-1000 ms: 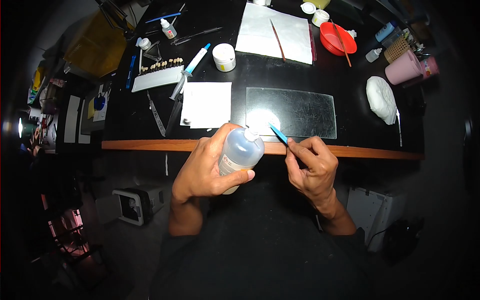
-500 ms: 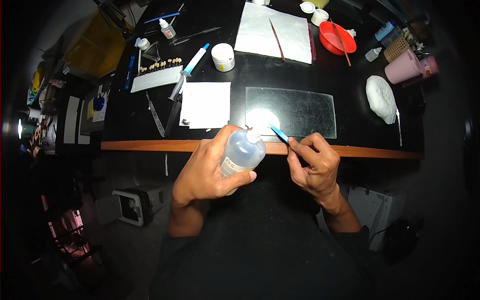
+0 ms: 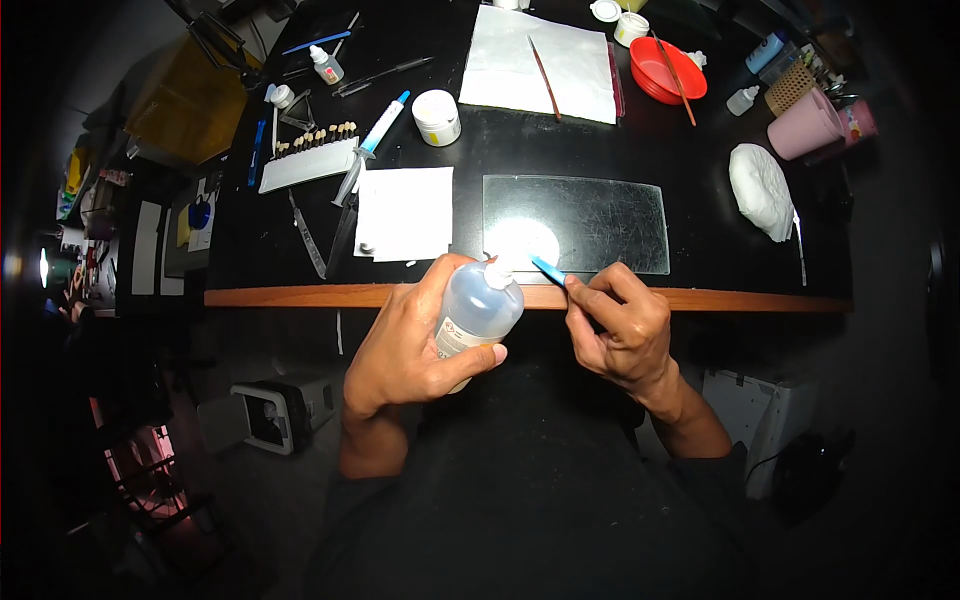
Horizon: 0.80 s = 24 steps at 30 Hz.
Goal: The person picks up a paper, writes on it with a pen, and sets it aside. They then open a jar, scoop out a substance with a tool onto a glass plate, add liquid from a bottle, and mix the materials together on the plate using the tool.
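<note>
Clasping a translucent plastic bottle [image 3: 478, 308] in the left hand [image 3: 405, 345], wrapping fingers and thumb tight around its body and tipping it so as to be pointing its white nozzle toward the near left corner of the glass slab [image 3: 600, 215]. Holding that bottle just short of the slab, above the wooden table edge [image 3: 300, 296] running along the slab's near side, and bringing the nozzle right beside the bright glare patch on the glass. Pinching a thin blue spatula [image 3: 548, 268] in the right hand [image 3: 620, 330], curling the fingers closed on its handle and angling its tip up and left over the slab's near edge, just beside the nozzle; not being able to tell whether tip and nozzle are touching. Hovering both hands at the slab's near side, close together yet apart. Working with a white paper pad [image 3: 405, 212] lying just left of the slab, with a slanting syringe [image 3: 375, 140] and a white strip [image 3: 310, 158] carrying a row of small tooth samples resting further left and beyond that pad, and with a white jar [image 3: 437, 116] standing near the slab's far left corner. Working, too, with a white cloth [image 3: 580, 70] spreading beyond the slab's far edge and bearing a slim brush [image 3: 543, 65], with a red bowl [image 3: 667, 68] sitting beyond the far right corner, a pink cup [image 3: 805, 125] lying further right, and a white lump [image 3: 762, 190] resting just right of the slab.
</note>
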Tool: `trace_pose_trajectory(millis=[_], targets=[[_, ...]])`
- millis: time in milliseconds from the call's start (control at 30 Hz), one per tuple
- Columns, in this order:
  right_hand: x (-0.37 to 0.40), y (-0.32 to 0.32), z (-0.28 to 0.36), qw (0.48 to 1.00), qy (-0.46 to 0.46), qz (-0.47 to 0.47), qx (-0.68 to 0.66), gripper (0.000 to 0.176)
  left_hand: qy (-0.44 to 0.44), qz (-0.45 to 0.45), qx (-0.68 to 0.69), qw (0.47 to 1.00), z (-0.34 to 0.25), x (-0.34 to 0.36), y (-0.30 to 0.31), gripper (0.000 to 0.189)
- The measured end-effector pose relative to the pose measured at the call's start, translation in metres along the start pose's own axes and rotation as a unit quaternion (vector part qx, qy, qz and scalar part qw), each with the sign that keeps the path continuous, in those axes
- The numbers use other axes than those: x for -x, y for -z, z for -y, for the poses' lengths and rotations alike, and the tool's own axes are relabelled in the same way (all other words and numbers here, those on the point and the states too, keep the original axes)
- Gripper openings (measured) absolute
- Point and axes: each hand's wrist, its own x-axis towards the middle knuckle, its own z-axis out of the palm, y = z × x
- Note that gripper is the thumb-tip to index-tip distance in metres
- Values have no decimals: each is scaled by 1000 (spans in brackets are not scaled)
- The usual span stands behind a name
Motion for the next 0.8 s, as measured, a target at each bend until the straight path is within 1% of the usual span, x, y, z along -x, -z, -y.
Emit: trace_pose_trajectory(millis=[133, 233, 433, 500, 600, 700, 800], targets=[[-1, 3, -1, 1000, -8, 16, 10, 20, 12, 1, 6, 1000, -2, 1, 0, 65], [-3, 5, -2, 1000, -12, 5, -1, 18, 13, 2, 4, 1000, -3, 0, 0, 65], [-2, 5, -4, 1000, -19, 13, -2, 17, 17, 5, -4, 1000, -7, 0, 0, 64], [-2, 5, -9, 999, -24, -3, -28, 17, 22, 8, -1, 1000, -8, 0, -1, 62], [-6, 6, -17, 997, -33, -41, -61, 16, 11, 0, -89, 996, -19, -1, 5, 61], [-4, 2, -25, 994, -33, -64, -77, 15, 7, -19, -208, 978, -26, -7, 12, 59], [-4, 6, -22, 991, -72, -58, -97, 16, 5, -6, -364, 931, -32, -14, 18, 63]])
